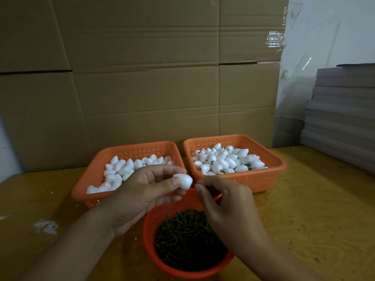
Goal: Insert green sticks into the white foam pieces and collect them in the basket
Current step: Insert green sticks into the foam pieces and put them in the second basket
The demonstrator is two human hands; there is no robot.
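Note:
My left hand (146, 191) pinches a white foam piece (183, 181) between thumb and fingers, above the round orange bowl (149, 238) full of green sticks (186, 238). My right hand (223, 203) pinches a green stick (193, 184) whose tip meets the foam piece's right end; most of the stick is hidden by my fingers. The left orange basket (93, 171) holds plain white foam pieces (119, 169). The right orange basket (272, 159) holds foam pieces with green sticks in them (223, 159).
All three containers stand on a yellow wooden table (314, 209). A cardboard wall (142, 78) rises behind the baskets. Grey flat boards (341, 114) are stacked at the right. White foam crumbs (45, 227) lie on the table at the left.

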